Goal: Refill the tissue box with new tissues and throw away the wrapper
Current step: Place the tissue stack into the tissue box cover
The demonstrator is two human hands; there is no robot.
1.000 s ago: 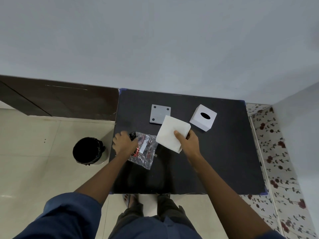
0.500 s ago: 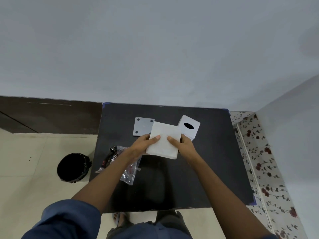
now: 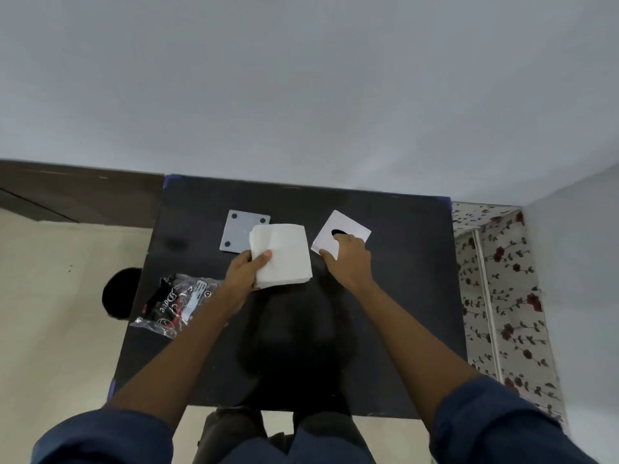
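A white stack of tissues (image 3: 283, 254) is held above the black table (image 3: 402, 296) by my left hand (image 3: 243, 274), thumb on top at its left edge. To its right stands the white tissue box (image 3: 348, 227) with a dark oval slot on top. My right hand (image 3: 350, 261) grips the box at its near side, fingers over the top edge. The grey square base plate (image 3: 237, 231) of the box lies flat behind the stack. The empty clear wrapper (image 3: 174, 304) with black and red print lies at the table's left edge.
A black waste bin (image 3: 119, 293) stands on the tiled floor just left of the table, partly hidden by its edge. A grey wall rises behind the table. A floral-patterned surface (image 3: 502, 296) runs along the right side.
My left hand left the wrapper and took the tissue stack. My right hand let go of the stack and moved right onto the tissue box.
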